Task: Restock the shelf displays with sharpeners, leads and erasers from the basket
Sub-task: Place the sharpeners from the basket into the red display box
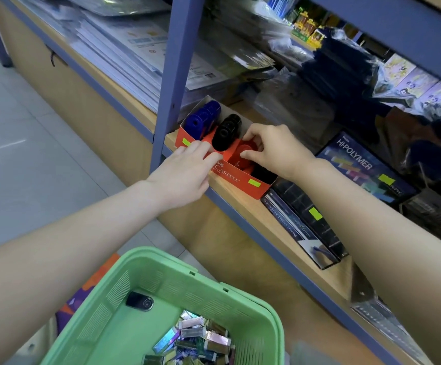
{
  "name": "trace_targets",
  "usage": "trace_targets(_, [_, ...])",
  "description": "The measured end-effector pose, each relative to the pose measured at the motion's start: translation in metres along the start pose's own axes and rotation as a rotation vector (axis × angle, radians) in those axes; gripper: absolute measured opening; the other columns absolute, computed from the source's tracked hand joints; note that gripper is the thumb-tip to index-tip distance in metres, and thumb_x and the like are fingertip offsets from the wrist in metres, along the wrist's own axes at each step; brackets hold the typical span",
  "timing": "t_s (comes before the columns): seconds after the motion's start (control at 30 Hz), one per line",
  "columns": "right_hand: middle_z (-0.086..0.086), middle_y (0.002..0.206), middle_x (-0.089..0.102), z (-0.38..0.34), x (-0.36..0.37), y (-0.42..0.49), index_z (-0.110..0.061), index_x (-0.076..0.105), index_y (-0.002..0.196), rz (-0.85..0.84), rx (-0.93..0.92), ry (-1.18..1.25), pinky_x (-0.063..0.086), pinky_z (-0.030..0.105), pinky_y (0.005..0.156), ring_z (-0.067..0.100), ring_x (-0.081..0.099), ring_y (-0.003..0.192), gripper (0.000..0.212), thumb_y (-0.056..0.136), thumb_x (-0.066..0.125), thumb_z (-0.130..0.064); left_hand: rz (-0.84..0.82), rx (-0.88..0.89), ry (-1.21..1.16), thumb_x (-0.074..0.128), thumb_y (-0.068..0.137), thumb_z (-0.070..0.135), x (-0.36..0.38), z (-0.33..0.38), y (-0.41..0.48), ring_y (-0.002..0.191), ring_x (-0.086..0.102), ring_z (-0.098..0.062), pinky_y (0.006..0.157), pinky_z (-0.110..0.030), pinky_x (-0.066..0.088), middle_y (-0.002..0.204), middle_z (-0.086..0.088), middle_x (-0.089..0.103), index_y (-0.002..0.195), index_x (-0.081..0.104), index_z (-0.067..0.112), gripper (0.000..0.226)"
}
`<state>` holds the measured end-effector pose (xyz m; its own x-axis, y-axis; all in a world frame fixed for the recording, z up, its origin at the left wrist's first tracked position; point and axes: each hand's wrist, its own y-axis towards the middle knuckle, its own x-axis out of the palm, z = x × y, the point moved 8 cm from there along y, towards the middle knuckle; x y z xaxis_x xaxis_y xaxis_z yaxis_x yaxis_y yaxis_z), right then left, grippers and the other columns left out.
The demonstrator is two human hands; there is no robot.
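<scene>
The person's right hand (272, 148) reaches over a red display box (243, 181) at the front edge of the wooden shelf (261, 219). Its fingers and thumb are curled round a red sharpener (244, 154), which sits in the box's right-hand part. The left hand (185, 171) lies against the box's front wall with its fingers fairly straight, pressing on the cardboard and grasping nothing. Inside the box, a row of blue sharpeners (203, 117) fills the left side and a row of black sharpeners (227, 133) stands in the middle, just beside the red one. A blue shelf post (172, 75) rises right behind the box's left end. To the right of the box on the same shelf lies a dark box of slim erasers (303, 225), and behind that a dark box printed HI-POLYMER (364, 164). Below the arms, the green basket (161, 283) holds 1 black sharpener (139, 301) lying apart near its far left wall. A heap of small shiny packs (203, 338) fills its near right corner; whether these are leads or erasers cannot be told.
</scene>
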<state>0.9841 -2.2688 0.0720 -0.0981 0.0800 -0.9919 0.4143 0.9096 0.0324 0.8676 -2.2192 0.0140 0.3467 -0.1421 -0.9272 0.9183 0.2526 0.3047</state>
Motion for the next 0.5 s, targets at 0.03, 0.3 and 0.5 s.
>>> trace_targets(0.03, [-0.003, 0.099, 0.055, 0.0, 0.002, 0.001, -0.021, 0.059, 0.114, -0.001, 0.003, -0.002, 0.052, 0.035, 0.076, 0.017, 0.058, 0.09, 0.029, 0.088, 0.067, -0.03, -0.001, 0.001, -0.001, 0.047, 0.095, 0.021, 0.0, 0.0, 0.0, 0.131, 0.033, -0.018, 0.106, -0.032, 0.03, 0.14, -0.004, 0.037, 0.144, 0.033, 0.018, 0.05])
trace_targets(0.3, [0.004, 0.124, 0.047, -0.009, 0.005, -0.012, -0.018, 0.049, 0.137, 0.129, 0.023, -0.111, 0.041, 0.027, 0.086, 0.019, 0.049, 0.112, 0.045, 0.094, 0.056, -0.03, 0.033, -0.015, 0.004, 0.051, 0.092, 0.016, -0.006, 0.0, -0.007, 0.132, 0.036, -0.023, 0.11, -0.035, 0.026, 0.141, -0.008, 0.041, 0.14, 0.041, 0.014, 0.048])
trace_targets(0.5, [0.009, 0.114, 0.057, -0.044, 0.014, -0.081, -0.009, 0.057, 0.121, 0.482, -0.195, -0.061, 0.042, 0.036, 0.085, 0.025, 0.051, 0.103, 0.029, 0.095, 0.051, -0.019, 0.18, -0.169, -0.091, 0.044, 0.083, 0.021, 0.006, -0.016, -0.079, 0.103, 0.046, -0.022, 0.091, -0.033, 0.028, 0.109, -0.007, 0.055, 0.116, 0.058, 0.009, 0.037])
